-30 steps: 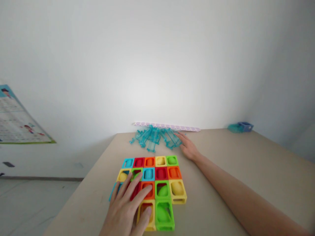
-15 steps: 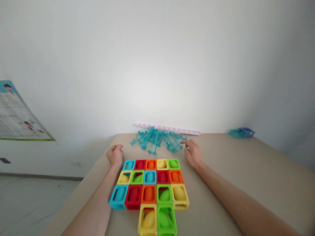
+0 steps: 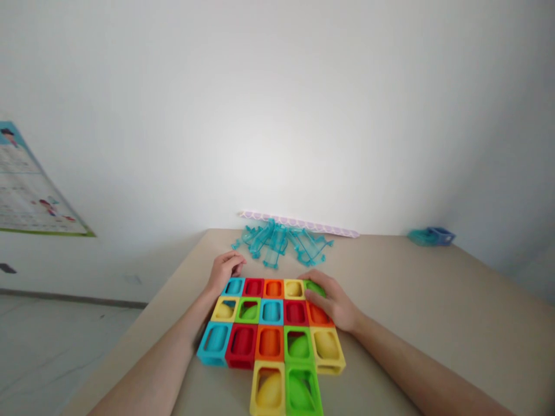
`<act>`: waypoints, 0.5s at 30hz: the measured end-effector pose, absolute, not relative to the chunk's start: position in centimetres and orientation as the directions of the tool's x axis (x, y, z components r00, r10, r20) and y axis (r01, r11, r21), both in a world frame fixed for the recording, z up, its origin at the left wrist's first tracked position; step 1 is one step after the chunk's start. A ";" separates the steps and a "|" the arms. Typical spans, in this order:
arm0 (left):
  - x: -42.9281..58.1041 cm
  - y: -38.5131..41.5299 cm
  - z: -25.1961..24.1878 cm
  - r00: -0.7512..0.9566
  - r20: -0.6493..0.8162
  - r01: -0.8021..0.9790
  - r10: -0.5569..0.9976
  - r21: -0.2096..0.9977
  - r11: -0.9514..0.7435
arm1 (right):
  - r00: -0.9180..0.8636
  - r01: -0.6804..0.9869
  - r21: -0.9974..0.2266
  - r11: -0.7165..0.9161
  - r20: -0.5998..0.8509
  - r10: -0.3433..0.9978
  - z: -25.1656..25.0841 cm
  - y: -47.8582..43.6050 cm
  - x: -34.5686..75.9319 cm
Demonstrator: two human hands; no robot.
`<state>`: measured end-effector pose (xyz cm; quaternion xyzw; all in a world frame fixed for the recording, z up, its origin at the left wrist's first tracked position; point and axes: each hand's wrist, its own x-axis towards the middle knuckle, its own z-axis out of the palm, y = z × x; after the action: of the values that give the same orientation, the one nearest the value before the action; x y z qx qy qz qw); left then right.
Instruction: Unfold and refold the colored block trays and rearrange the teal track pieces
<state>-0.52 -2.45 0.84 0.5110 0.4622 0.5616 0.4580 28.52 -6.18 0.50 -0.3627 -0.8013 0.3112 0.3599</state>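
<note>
A slab of joined hollow coloured blocks [image 3: 271,335] lies flat on the beige table [image 3: 433,312], in blue, red, orange, yellow and green. My left hand [image 3: 225,270] rests at its far left corner, fingers curled against the blue block [image 3: 234,286] there. My right hand [image 3: 329,299] lies over the far right corner, fingers bent down on the green block [image 3: 313,286] and covering part of the orange block below it. Behind the slab sits a heap of clear teal plastic pieces [image 3: 281,244], untouched by either hand.
A purple patterned strip [image 3: 299,223] lies along the wall at the table's back edge. A small blue and teal object [image 3: 431,236] sits at the far right. The table's left edge drops to the floor, and a poster [image 3: 30,190] hangs on the left wall.
My left hand left the near blocks and went to the slab's far left corner. My right hand drew back from the teal pieces onto the far right corner.
</note>
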 end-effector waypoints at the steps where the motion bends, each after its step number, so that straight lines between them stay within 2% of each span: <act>1: -0.5 -2.5 0.9 -0.043 0.145 -0.042 0.989 0.988 -0.146 | -0.482 0.350 -0.765 0.540 0.347 0.804 0.5 -6.0 28.5; 9: 0.3 -2.9 0.4 0.091 0.078 -0.073 0.993 0.995 -0.071 | -0.387 0.334 -0.791 0.513 0.382 0.839 0.3 -5.9 28.2; 15: -0.5 -2.7 1.2 0.043 -0.004 -0.175 0.999 0.985 0.012 | -0.425 0.319 -0.771 0.551 0.403 0.810 1.1 -5.8 29.1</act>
<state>-0.51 -2.66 1.15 0.4626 0.4455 0.5293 0.5544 29.05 -5.78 1.11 -0.3593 -0.7858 0.3086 0.3977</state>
